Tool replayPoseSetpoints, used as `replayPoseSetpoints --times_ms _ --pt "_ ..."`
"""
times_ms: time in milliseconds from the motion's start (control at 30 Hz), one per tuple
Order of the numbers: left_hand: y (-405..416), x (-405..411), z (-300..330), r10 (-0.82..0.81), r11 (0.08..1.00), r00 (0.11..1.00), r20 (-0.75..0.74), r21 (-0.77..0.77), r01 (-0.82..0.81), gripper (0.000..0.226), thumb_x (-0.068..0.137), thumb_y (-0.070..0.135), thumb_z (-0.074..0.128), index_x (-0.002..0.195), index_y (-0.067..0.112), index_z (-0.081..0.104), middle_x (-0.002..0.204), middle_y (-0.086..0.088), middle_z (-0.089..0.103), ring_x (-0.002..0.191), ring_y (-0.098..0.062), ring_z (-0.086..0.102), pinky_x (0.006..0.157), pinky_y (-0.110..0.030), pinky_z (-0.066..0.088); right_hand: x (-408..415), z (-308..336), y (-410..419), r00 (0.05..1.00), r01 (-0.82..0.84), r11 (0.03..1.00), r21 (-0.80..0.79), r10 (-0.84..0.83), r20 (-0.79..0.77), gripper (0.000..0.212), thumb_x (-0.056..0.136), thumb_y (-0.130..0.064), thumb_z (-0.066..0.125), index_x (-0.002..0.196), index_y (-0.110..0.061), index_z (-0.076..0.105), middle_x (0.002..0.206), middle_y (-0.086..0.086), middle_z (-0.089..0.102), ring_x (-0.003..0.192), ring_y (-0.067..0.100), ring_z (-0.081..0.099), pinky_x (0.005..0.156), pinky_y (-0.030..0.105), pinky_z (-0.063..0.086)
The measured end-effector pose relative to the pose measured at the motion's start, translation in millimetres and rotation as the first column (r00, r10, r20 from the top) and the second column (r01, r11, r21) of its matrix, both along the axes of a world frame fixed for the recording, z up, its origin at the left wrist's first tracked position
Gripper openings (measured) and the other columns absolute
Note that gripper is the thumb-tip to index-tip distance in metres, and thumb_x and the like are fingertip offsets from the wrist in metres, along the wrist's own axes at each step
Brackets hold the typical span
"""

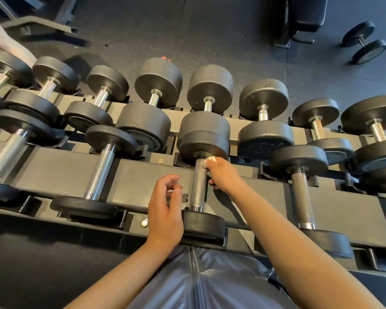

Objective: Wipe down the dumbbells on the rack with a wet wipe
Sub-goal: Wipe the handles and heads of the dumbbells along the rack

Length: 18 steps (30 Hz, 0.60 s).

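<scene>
A gym floor (232,41) of dark rubber lies behind a two-tier rack (147,172) loaded with black dumbbells; one more pair sits loose on the floor at far right. The right hand (223,172) pinches a bunched white wipe (211,160) against the top of the knurled handle of the middle dumbbell (198,188) on the near tier, just under its far head. The left hand (165,210) hovers just beside that handle, fingers loosely curled and holding nothing, near the dumbbell's front head.

The wipe looks soft, damp and light, so it will fold round the bar wherever it is pressed; gripping it wrapped about the handle should let it slide along the knurling, which is rough and may snag or shred it. The dumbbell is heavy and rigid and sits cradled in the rack, so it probably needs no lifting, only a steadying touch on the front head if it rolls.
</scene>
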<state>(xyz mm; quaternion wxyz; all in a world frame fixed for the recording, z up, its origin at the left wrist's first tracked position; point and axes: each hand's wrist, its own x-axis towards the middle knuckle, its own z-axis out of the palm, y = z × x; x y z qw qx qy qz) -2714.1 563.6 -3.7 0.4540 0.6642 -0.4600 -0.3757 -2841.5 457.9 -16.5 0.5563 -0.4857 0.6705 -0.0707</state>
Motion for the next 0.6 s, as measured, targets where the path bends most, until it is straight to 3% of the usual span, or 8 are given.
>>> replayPoseSetpoints --times_ms 100,167,267,400,500,600 --pt "-1 -1 0 -0.002 1.000 1.000 0.003 -0.010 0.002 0.021 0.088 0.039 0.040 0.107 0.037 0.050 0.097 0.013 0.057 0.091 -0.004 0.057 0.078 -0.009 0.042 2 -3 -9 0.998 0.061 0.998 0.016 -0.061 -0.015 0.031 0.100 -0.034 0.037 0.085 -0.017 0.059 0.082 0.007 0.058 0.085 0.025 0.060 0.086 0.044 0.053" --pt "-2 -1 0 0.002 1.000 1.000 -0.003 -0.012 -0.002 0.021 0.088 0.039 0.041 0.106 0.036 0.050 0.095 0.010 0.058 0.090 -0.003 0.056 0.077 -0.009 0.042 -4 1 -9 0.994 -0.087 0.996 -0.028 0.085 -0.062 0.034 0.102 -0.034 0.034 0.091 -0.014 0.059 0.083 0.004 0.058 0.082 0.020 0.057 0.074 0.032 0.048" --pt "-1 0 0 0.015 1.000 1.000 -0.003 -0.018 -0.015 0.021 0.087 0.038 0.041 0.105 0.036 0.050 0.092 0.009 0.058 0.087 -0.002 0.056 0.075 -0.007 0.041 -17 14 -1 0.948 -0.318 0.948 0.014 0.318 -0.011 0.031 0.101 -0.032 0.035 0.082 -0.018 0.055 0.077 0.000 0.055 0.071 0.013 0.051 0.063 0.025 0.038" --pt "0 -2 -1 0.033 0.999 0.999 -0.003 -0.030 -0.033 0.021 0.086 0.038 0.041 0.104 0.037 0.050 0.090 0.006 0.058 0.085 -0.002 0.055 0.074 -0.007 0.040 -22 31 17 0.747 -0.658 0.748 0.085 0.663 -0.051 0.031 0.103 -0.032 0.034 0.094 -0.013 0.056 0.080 -0.002 0.053 0.072 0.009 0.047 0.067 0.022 0.037" --pt "0 -2 -2 0.040 0.999 0.999 -0.002 -0.028 -0.040 0.021 0.086 0.038 0.041 0.105 0.036 0.050 0.090 0.005 0.058 0.084 -0.001 0.055 0.074 -0.008 0.041 -21 37 26 0.630 -0.761 0.618 0.198 0.777 -0.005 0.036 0.102 -0.034 0.036 0.108 -0.010 0.060 0.105 0.008 0.062 0.090 0.016 0.053 0.077 0.028 0.038" --pt "0 -2 -2 0.060 0.998 0.998 -0.011 -0.020 -0.061 0.022 0.085 0.039 0.041 0.105 0.035 0.050 0.089 0.005 0.057 0.083 0.001 0.055 0.073 -0.007 0.040 -20 34 26 0.676 -0.721 0.654 0.227 0.737 0.026 0.036 0.102 -0.034 0.038 0.110 -0.008 0.061 0.105 0.007 0.061 0.093 0.017 0.054 0.078 0.027 0.038"
